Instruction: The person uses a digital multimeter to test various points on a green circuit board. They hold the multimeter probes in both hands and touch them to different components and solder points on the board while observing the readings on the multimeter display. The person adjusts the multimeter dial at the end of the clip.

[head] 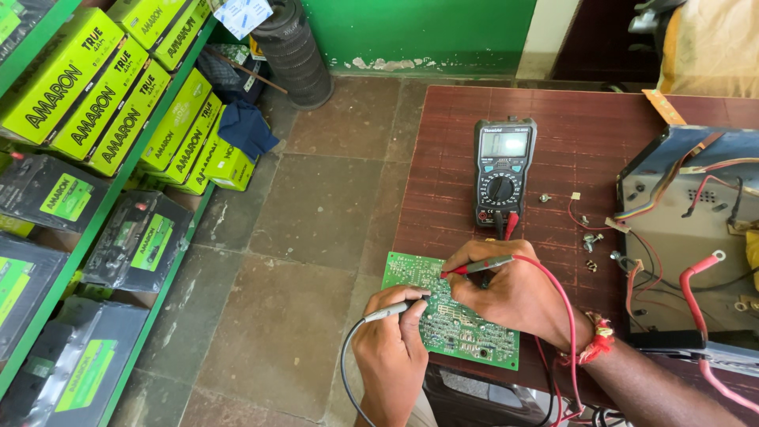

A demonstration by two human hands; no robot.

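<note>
Board: green circuit board (462,320) lies flat on the counter (458,150), overhanging its near edge, long axis slanting away from the multimeter (504,170).
Left grip: left hand (391,356) clamped on the black probe (393,311), tip at the board's middle.
Right grip: right hand (514,292) clamped on the red probe (478,267), tip pointing left over the board, just beside the black tip.

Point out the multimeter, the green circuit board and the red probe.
multimeter (504,170): head view, on its dial.
green circuit board (462,326): head view, on its bare middle.
red probe (486,266): head view, on its shaft.
</note>
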